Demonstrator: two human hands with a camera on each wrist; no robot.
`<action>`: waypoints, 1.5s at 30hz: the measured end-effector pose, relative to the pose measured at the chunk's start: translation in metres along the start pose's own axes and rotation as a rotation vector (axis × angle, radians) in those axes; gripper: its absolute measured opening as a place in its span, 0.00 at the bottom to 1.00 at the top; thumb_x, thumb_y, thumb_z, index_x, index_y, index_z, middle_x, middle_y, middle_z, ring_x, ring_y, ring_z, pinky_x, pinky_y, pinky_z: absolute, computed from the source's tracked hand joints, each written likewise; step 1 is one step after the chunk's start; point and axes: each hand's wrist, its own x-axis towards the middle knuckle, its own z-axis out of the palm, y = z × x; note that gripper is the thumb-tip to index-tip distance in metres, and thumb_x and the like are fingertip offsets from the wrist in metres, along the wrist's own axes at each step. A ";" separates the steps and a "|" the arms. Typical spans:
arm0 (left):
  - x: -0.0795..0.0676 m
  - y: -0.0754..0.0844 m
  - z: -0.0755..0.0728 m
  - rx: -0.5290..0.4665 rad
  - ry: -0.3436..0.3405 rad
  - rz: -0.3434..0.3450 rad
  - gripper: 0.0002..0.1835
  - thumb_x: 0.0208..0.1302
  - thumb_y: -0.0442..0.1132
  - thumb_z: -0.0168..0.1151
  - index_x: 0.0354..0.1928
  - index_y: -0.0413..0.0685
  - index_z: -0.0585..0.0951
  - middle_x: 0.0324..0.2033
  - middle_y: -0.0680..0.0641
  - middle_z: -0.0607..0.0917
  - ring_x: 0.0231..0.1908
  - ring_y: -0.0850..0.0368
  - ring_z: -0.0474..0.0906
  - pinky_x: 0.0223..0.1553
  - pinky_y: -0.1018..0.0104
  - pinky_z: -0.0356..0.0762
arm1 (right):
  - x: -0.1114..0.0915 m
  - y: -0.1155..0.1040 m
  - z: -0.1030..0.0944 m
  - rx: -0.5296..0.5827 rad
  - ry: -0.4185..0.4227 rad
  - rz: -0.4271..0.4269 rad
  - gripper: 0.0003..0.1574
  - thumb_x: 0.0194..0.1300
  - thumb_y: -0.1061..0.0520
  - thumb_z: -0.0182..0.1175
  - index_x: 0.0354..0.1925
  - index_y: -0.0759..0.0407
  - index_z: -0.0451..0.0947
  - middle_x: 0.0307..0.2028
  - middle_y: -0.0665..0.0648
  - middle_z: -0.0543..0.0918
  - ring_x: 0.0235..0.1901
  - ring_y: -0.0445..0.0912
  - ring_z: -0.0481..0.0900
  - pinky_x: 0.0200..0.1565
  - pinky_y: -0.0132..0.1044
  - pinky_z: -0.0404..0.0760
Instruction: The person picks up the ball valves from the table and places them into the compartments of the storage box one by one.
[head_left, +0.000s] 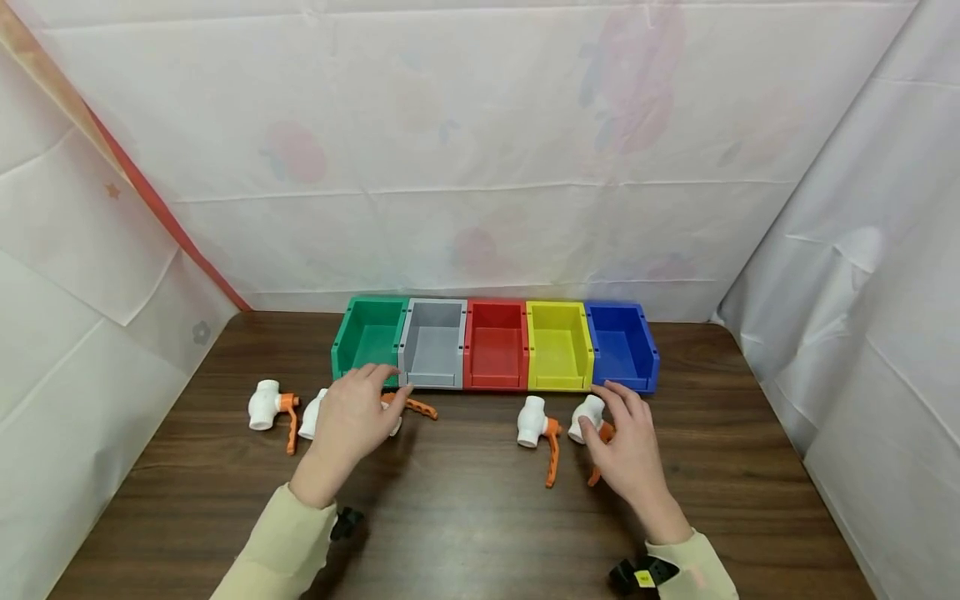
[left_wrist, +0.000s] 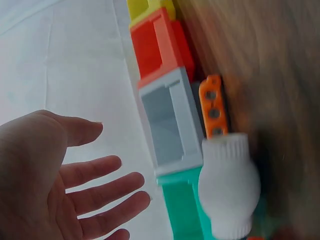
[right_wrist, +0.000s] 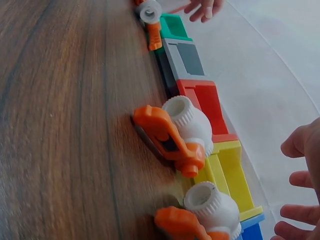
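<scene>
White ball valves with orange lever handles lie on the table in two groups. At the left, one valve (head_left: 263,406) is in full view. My left hand (head_left: 356,414) hovers over its neighbours, hiding part of them, fingers spread and holding nothing; the left wrist view shows a white valve body (left_wrist: 229,185) apart from the fingers. To the right lie another valve (head_left: 532,422) and the rightmost valve (head_left: 586,418). My right hand (head_left: 628,442) is over that last one, covering part of its handle. In the right wrist view its loosely extended fingers (right_wrist: 300,212) stay clear of the valves.
Behind the valves stands a joined row of bins: green (head_left: 372,337), grey (head_left: 434,337), red (head_left: 497,337), yellow (head_left: 558,337) and blue (head_left: 621,342). White cloth (head_left: 465,150) hangs at the back and sides of the brown wooden table (head_left: 465,517).
</scene>
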 end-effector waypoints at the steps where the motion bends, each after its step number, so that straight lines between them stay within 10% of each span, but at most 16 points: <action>1: 0.001 -0.003 -0.002 0.000 -0.002 -0.005 0.19 0.63 0.50 0.67 0.45 0.42 0.86 0.38 0.43 0.87 0.33 0.44 0.81 0.28 0.50 0.79 | 0.000 0.001 -0.001 0.000 0.005 -0.003 0.29 0.61 0.56 0.69 0.60 0.62 0.77 0.63 0.65 0.72 0.60 0.62 0.67 0.57 0.62 0.68; 15: 0.022 -0.051 -0.026 -0.011 -0.099 -0.178 0.19 0.71 0.49 0.59 0.52 0.40 0.82 0.43 0.38 0.86 0.24 0.48 0.78 0.16 0.57 0.72 | 0.000 0.014 -0.005 -0.004 0.014 0.000 0.29 0.60 0.57 0.69 0.59 0.61 0.77 0.61 0.66 0.73 0.61 0.63 0.68 0.58 0.62 0.66; 23: 0.040 -0.083 -0.032 -0.037 -0.152 -0.225 0.16 0.71 0.37 0.49 0.53 0.39 0.80 0.29 0.40 0.83 0.12 0.52 0.64 0.11 0.60 0.61 | 0.002 0.017 -0.007 -0.027 -0.026 0.019 0.29 0.60 0.57 0.69 0.60 0.61 0.77 0.61 0.65 0.72 0.61 0.62 0.67 0.58 0.62 0.67; 45: 0.058 -0.105 -0.009 -0.031 -0.289 -0.274 0.18 0.70 0.35 0.61 0.57 0.32 0.80 0.47 0.30 0.83 0.35 0.37 0.82 0.28 0.48 0.80 | 0.004 0.022 0.000 -0.098 -0.174 0.078 0.32 0.59 0.54 0.71 0.60 0.60 0.77 0.62 0.65 0.71 0.60 0.62 0.67 0.57 0.62 0.70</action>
